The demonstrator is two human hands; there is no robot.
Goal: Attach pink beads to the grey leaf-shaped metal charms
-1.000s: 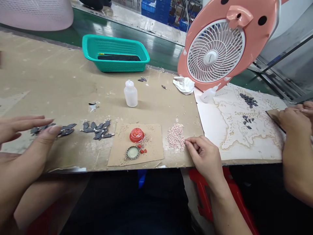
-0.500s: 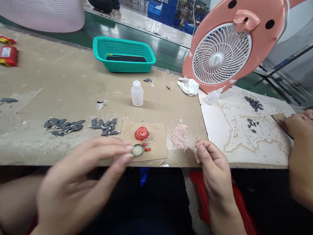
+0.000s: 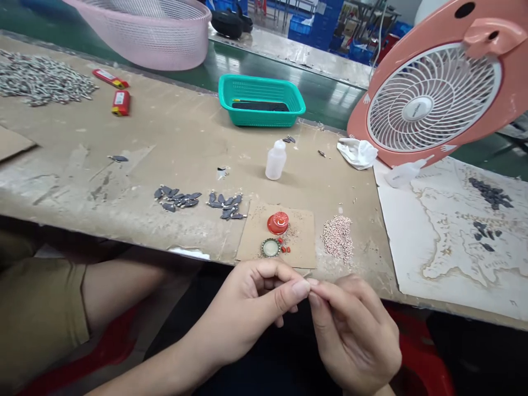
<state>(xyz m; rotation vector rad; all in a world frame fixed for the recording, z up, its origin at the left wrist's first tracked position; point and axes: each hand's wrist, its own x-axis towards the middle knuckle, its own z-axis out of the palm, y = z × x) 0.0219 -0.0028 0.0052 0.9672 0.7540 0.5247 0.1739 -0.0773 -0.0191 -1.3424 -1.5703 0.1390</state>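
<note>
My left hand (image 3: 258, 300) and my right hand (image 3: 355, 330) meet below the table's front edge, fingertips pinched together. Whatever sits between the fingertips is too small to name. Just above them on the table lies a small cardboard sheet (image 3: 301, 242) with a red cap (image 3: 278, 222), a round bezel pendant (image 3: 270, 248) and a few red bits. A heap of tiny pink beads (image 3: 338, 237) lies to its right. Two clusters of dark leaf-shaped charms (image 3: 177, 199) (image 3: 226, 206) lie to its left.
A small white squeeze bottle (image 3: 275, 160) stands behind the cardboard. Further back are a teal basket (image 3: 261, 100), a pink fan (image 3: 437, 93) and a white rag (image 3: 357, 152). A stained white board (image 3: 454, 242) with dark charms lies right. At far left: two lighters (image 3: 121, 102), a grey heap (image 3: 39, 81).
My left hand swept in from the left to meet the right one. My right hand left the bead heap and drew back below the table edge. The view shifted left.
</note>
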